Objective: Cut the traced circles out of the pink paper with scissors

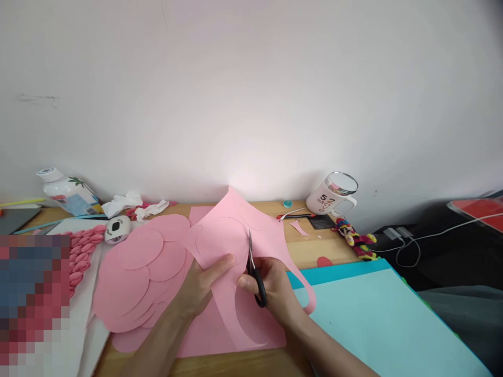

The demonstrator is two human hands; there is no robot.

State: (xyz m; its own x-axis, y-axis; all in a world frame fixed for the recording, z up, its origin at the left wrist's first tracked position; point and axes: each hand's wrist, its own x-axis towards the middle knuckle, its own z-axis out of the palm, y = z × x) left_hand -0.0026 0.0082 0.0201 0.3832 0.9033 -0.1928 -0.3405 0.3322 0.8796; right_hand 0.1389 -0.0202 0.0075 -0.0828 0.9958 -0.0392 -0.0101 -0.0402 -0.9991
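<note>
While the left hand (204, 285) pinches the pink sheet (231, 235), raised between both hands, the right hand (275, 293) grips black-handled scissors (253, 267), blades pointing to 12 o'clock. Cut pink circles (141, 272) lie at 9 o'clock.

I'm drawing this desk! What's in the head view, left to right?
White plastic bottle → stack of round pink paper circles → left hand gripping the pink paper sheet → black-handled scissors in the right hand → white ceramic mug → colourful toy figure.
</note>
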